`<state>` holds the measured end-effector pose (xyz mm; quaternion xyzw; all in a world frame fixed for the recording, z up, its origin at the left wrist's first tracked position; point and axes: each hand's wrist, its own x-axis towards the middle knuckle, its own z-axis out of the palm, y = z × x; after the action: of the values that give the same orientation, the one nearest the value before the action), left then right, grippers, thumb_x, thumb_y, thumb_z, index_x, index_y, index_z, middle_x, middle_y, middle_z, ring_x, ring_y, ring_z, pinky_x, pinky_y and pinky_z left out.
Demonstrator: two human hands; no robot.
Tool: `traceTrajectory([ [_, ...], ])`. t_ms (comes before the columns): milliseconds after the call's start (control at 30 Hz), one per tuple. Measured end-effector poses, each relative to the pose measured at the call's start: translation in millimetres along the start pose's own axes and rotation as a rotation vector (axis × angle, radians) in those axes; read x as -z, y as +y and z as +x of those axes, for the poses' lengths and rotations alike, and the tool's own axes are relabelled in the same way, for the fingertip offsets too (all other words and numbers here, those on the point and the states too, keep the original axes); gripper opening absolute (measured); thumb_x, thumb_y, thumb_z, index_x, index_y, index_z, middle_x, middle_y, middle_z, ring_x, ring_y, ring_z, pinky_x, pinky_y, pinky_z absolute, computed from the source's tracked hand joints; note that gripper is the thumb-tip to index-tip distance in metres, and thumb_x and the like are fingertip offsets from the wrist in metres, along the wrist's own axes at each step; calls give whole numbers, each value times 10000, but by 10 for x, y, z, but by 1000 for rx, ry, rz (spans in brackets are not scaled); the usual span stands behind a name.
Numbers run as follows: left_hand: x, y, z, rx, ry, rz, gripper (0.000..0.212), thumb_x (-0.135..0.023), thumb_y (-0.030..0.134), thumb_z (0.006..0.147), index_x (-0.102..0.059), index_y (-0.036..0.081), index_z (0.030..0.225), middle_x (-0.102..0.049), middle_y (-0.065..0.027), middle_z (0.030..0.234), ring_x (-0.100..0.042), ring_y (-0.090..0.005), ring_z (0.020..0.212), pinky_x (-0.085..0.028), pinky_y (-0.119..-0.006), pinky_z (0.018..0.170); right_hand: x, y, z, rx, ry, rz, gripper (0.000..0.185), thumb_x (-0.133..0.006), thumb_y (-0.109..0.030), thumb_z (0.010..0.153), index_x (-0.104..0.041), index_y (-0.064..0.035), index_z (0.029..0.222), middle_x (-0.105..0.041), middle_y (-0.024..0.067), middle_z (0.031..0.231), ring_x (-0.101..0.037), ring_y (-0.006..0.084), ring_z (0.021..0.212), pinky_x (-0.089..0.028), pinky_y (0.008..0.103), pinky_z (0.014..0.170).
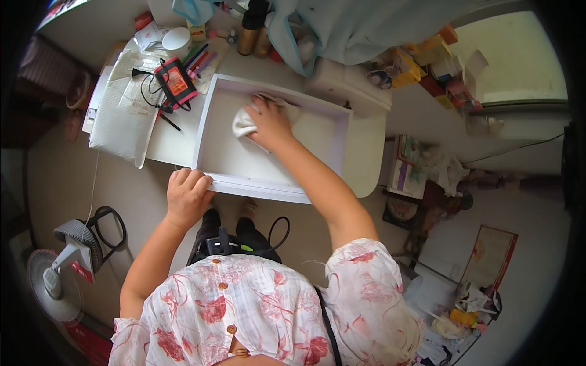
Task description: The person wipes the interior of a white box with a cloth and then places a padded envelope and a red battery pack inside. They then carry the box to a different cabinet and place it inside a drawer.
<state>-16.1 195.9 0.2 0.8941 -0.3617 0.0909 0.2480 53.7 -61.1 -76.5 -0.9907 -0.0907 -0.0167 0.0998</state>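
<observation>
A shallow white drawer [256, 180] rests on the white desk [171, 148], its near side reaching past the desk's front edge. My left hand [188, 194] grips the drawer's near left corner, fingers curled over the top of the rim. Inside the drawer, my right hand [270, 121] presses a white cloth [242, 123] against the bottom, towards the far side. The cloth is bunched under the palm, and part of it is hidden by the hand. Apart from the cloth, no other object shows on the drawer's bottom.
Left of the drawer lie a padded mailer [126, 110], a black-and-red case [176, 82] with a cable, and a black pen [170, 122]. A white box [348, 84] and a hanging pale blue cloth [366, 32] are behind. An electric fan [55, 283] stands at lower left.
</observation>
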Motion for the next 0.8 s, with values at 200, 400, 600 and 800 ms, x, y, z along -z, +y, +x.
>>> traceTrajectory([
  [200, -5, -29, -32, 0, -15, -7, 292, -705, 145, 570, -565, 109, 824, -536, -30, 795, -514, -237, 783, -395, -373, 714, 163, 401, -423, -165, -32, 2, 618, -752, -260, 640, -520, -100, 1190, -395, 126, 1343, -409, 328, 1190, -399, 421, 950],
  [400, 9, -99, -55, -23, -13, 14, 268, -708, 181, 584, -557, 116, 796, -514, -23, 765, -503, -222, 749, -383, -353, 679, 26, -136, 214, 98, -74, 309, 419, -725, -202, 608, -578, -48, 970, -443, 160, 1200, -436, 351, 1122, -381, 412, 952],
  [600, 32, -47, 1, -21, -16, 20, 260, -720, 199, 604, -548, 127, 786, -484, -12, 747, -498, -195, 732, -383, -332, 675, -168, -579, 645, 108, 22, 331, 366, -698, -178, 593, -568, -39, 906, -455, 168, 1089, -442, 347, 1116, -341, 420, 967],
  [800, 22, -81, -17, -19, -14, 19, 267, -722, 195, 595, -549, 130, 788, -488, -7, 746, -506, -190, 738, -389, -332, 680, -145, -461, 639, 214, -215, 371, 362, -693, -129, 580, -531, -45, 893, -439, 175, 1055, -488, 356, 1012, -419, 411, 876],
])
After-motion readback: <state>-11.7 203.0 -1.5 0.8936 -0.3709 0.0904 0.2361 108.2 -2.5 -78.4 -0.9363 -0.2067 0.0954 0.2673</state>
